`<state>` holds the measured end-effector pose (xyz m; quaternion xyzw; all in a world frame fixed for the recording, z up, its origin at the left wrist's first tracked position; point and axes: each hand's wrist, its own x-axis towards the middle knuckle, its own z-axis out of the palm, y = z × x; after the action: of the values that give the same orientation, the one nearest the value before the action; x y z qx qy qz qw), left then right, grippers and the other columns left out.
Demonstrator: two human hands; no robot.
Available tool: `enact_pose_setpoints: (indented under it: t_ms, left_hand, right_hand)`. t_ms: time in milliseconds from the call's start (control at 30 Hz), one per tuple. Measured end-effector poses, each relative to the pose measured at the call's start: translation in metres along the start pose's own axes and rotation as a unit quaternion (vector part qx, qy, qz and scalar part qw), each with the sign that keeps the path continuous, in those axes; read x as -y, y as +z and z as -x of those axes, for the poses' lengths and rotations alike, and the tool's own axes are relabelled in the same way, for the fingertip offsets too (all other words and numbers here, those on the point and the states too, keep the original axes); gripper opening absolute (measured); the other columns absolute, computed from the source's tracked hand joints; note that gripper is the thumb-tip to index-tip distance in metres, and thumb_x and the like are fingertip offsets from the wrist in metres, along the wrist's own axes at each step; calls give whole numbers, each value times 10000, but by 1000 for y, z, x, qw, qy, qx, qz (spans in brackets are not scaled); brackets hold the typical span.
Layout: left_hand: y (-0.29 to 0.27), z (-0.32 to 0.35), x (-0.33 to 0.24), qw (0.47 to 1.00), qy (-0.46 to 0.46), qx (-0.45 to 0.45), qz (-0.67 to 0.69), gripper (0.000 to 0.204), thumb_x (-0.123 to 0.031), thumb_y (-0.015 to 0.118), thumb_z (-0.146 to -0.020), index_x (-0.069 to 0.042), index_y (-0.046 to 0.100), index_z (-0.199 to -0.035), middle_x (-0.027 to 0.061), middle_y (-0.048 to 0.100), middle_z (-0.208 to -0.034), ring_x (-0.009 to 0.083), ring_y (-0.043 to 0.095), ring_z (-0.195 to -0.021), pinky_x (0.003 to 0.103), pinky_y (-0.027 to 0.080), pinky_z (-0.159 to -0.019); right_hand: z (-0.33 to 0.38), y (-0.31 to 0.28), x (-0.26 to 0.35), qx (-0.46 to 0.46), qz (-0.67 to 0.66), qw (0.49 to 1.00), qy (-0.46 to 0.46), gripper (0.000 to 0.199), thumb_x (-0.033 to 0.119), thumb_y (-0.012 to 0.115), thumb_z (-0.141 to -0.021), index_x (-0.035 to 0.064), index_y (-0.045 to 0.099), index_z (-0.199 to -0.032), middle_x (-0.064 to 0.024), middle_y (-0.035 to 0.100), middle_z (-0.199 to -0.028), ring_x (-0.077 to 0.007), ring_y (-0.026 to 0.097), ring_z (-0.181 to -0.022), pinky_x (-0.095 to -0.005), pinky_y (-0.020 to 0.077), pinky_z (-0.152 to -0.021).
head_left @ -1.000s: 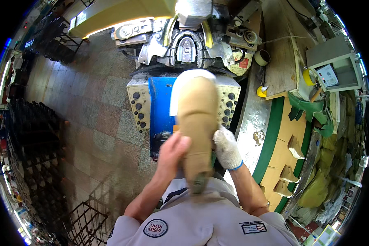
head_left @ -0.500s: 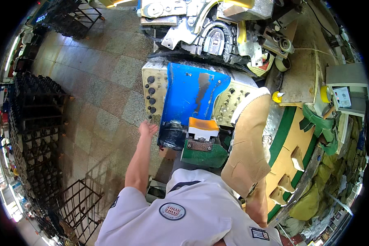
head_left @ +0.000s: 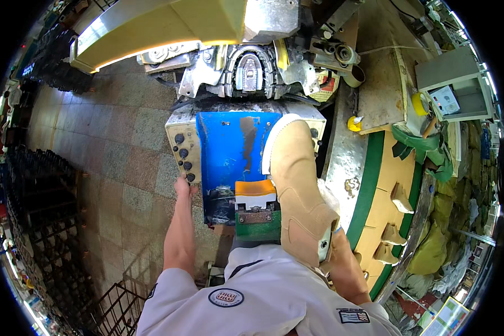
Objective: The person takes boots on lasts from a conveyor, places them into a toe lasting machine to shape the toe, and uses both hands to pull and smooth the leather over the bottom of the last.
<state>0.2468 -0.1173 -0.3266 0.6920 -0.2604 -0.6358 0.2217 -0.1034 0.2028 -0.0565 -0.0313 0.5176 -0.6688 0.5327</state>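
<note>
The tan boot (head_left: 294, 162) overlaps the blue panel's (head_left: 224, 148) right edge, held by the right hand (head_left: 329, 196), its finger positions hidden. Left of the panel, the left hand (head_left: 184, 187) nears a black knob (head_left: 190, 177), finger spread unclear. Beyond the panel: metal machinery (head_left: 249, 75).

Here a shoe workshop is showing: a knobbed metal machine (head_left: 250, 75) is standing ahead of the left hand (head_left: 184, 187) and right hand (head_left: 329, 197), tan shoes (head_left: 395, 234) are lying on a green-edged surface (head_left: 387, 171) right of them, and dark racks (head_left: 43, 193) are standing left of them.
</note>
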Motion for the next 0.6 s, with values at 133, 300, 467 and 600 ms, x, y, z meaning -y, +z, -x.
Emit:
enact_pose_setpoints:
  t_ms: [133,300,467,600]
  left_hand:
    - [6,78,-50,946,41,-89,-307,309,-183,601,-987,73,660,-1150,133,711,-855,229,701,-717,331,577,-620]
    - [63,167,-101,964,248,93,-23,357,-172,636,-1011,94,640,-1250,159,746,-1045,190,721,-896,305,592,-771]
    - [140,268,-180,931,249,264,26,502,-246,675,-997,81,575,-1365,177,727,-1172,240,716,-1054,348,565,-919]
    - [172,277,-197,896,189,391,93,498,-299,619,-1033,25,571,-1408,100,724,-1123,161,708,-996,288,547,-896]
  right_hand:
    - [-10,26,4,-5,-51,999,3,330,272,537,-1082,-7,646,-1220,-95,703,-1141,-162,690,-993,-318,567,-856]
    - [-15,77,29,-27,30,999,-17,316,269,546,-1079,-2,644,-1208,-83,696,-1120,-158,681,-978,-304,552,-859]
    - [-48,117,47,-3,-57,998,-9,345,249,549,-1077,-3,598,-1307,-108,683,-1205,-192,686,-1061,-333,561,-912]
    - [-81,148,57,35,-127,990,-53,343,244,562,-1071,13,594,-1323,-102,681,-1218,-200,681,-1078,-351,560,-937]
